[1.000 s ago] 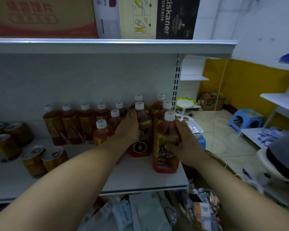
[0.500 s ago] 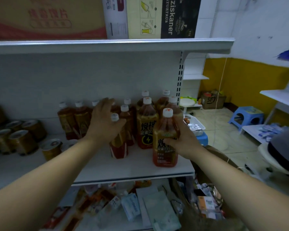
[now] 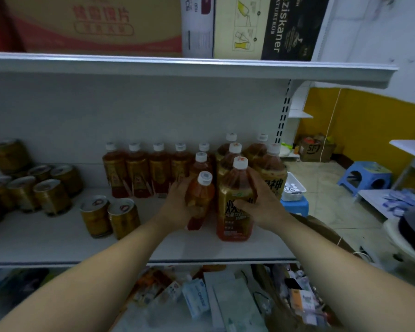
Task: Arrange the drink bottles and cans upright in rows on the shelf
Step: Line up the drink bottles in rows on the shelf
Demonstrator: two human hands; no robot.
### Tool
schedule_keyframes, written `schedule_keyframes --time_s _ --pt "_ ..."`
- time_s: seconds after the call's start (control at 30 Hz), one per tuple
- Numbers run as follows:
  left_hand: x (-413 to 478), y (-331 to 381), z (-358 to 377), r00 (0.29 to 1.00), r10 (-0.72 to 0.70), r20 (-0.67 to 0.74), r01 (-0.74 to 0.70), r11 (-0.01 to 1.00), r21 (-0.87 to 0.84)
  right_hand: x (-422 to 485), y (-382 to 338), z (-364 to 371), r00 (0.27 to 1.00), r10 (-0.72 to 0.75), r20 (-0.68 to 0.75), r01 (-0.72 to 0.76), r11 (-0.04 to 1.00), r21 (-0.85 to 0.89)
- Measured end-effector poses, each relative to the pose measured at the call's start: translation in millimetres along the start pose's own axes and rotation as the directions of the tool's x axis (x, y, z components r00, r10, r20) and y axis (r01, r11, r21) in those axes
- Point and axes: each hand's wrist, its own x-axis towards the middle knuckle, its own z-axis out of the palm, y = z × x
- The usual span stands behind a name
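Observation:
On the white shelf (image 3: 58, 240), my left hand (image 3: 177, 207) grips a small orange-red bottle (image 3: 200, 195) with a white cap, standing upright. Right beside it my right hand (image 3: 259, 207) holds a large amber bottle (image 3: 235, 202) with a gold label, at the front of the right column. More large bottles (image 3: 272, 168) stand behind it. A row of small brown bottles (image 3: 137, 173) lines the back wall. Two gold cans (image 3: 110, 216) stand upright to the left, and several more cans (image 3: 29, 190) cluster at the far left.
A shelf above (image 3: 189, 65) carries cardboard boxes (image 3: 94, 25). Below the shelf lies a jumble of packets (image 3: 213, 298). To the right are a blue stool (image 3: 364, 178), a white tray (image 3: 294, 190) and a side shelf (image 3: 410, 147).
My left hand left the back bottles, moved over the front small bottle and now grips it. My right hand keeps its hold on the large front bottle. The camera view shifted left.

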Motion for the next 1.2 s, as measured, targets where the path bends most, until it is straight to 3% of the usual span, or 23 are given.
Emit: schedule_keyframes --time_s 0.13,0.37,0.5,0.6,0.7,0.8,0.9,1.0,1.1,1.2 --pt "9 6 10 0.999 -0.031 0.013 0.033 0.978 -0.207 4 8 -4 0.999 -0.012 0.036 0.015 0.996 -0.084" --pt "16 -8 20 0.994 -0.110 0.002 0.108 0.970 -0.219 9 13 -5 0.998 -0.019 0.056 0.025 0.993 -0.113" --pt "16 -6 8 0.985 -0.164 0.056 0.169 0.980 -0.103 11 9 -7 0.996 -0.042 0.080 0.051 0.992 -0.115" --pt "9 7 -16 0.992 -0.103 0.074 0.101 0.994 0.033 16 -2 -11 0.995 -0.052 0.082 0.062 0.989 -0.133" --pt "-1 12 -48 0.999 -0.037 0.036 0.028 0.976 0.215 20 -17 -13 0.998 -0.030 -0.052 0.023 0.989 -0.144" --pt "-15 2 -86 0.993 -0.111 -0.024 0.112 0.920 0.374 23 -47 -11 0.978 -0.138 -0.158 0.099 0.967 -0.234" --pt "-31 -21 -127 0.979 -0.178 -0.100 0.203 0.888 0.413 27 -86 6 0.956 -0.262 -0.130 0.202 0.913 -0.353" --pt "-44 -58 -160 0.950 -0.287 -0.119 0.308 0.825 0.474 26 -117 47 0.946 -0.314 -0.083 0.268 0.899 -0.346" --pt "-55 -92 -178 0.908 -0.418 0.008 0.333 0.735 0.591 26 -134 110 0.977 -0.199 0.074 0.212 0.917 -0.337" --pt "-58 -113 -178 0.912 -0.375 0.167 0.121 0.635 0.763 26 -132 179 0.969 0.059 0.240 0.023 0.946 -0.325"
